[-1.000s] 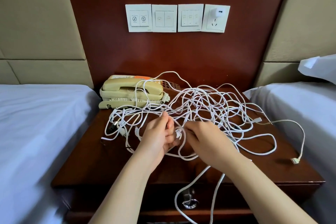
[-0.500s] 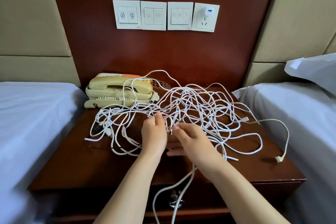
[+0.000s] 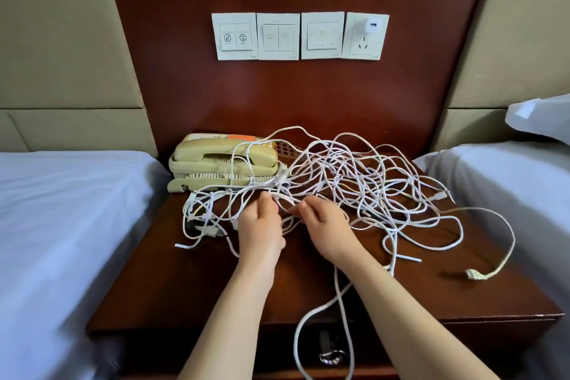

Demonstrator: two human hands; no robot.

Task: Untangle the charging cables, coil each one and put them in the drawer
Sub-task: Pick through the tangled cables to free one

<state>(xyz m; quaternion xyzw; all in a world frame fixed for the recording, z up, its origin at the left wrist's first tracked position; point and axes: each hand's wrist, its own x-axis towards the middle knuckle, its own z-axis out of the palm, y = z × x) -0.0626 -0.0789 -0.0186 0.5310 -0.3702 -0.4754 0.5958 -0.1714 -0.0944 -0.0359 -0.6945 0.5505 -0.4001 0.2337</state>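
While the dark red-brown wooden desk carries a sprawling tangle of thin white charging cables that loops over a beige plastic corded telephone, the left hand and right hand each pinch strands at its near edge, fingers curled.

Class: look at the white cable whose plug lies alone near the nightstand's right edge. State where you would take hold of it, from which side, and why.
Probably pinch the cable just behind its plug, coming from above on the right. That end lies flat on bare nightstand wood, apart from the tangle, so fingers should catch no other strand.
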